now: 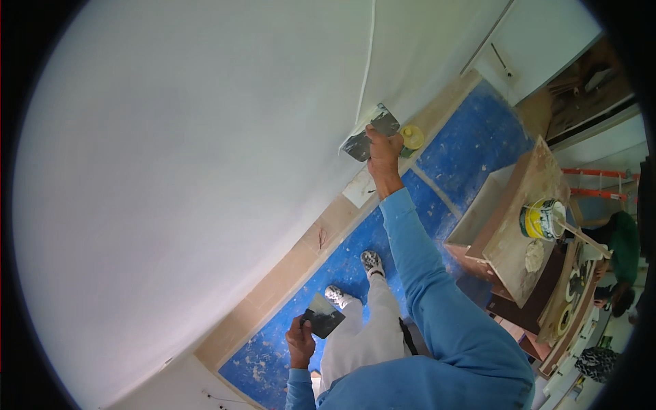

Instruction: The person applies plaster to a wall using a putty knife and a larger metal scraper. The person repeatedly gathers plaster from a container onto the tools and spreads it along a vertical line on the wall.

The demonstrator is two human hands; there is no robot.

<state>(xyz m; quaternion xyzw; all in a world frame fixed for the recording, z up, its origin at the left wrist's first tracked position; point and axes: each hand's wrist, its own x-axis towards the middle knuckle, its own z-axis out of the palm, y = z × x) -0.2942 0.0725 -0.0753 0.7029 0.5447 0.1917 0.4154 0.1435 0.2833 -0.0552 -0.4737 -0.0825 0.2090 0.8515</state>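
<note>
My right hand (384, 152) is closed round a wide putty knife (387, 121), its arm stretched out ahead. White filler shows along the blade's edge, which lies at the white wall (205, 157). From there a raised white line of filler (367, 65) runs on along the wall. Lower down, in front of my legs, my left hand (300, 344) grips a second putty knife (324, 318). That blade has pale filler smeared on its upper part and is apart from the wall.
Blue sheeting (471, 130) spattered with white covers the floor. A yellowish tub (411, 139) stands by the wall's foot. To the right, a board-topped bench (502, 232) bears a bucket of filler (543, 219). Beyond it are an orange ladder (601, 183) and a person in green (623, 249).
</note>
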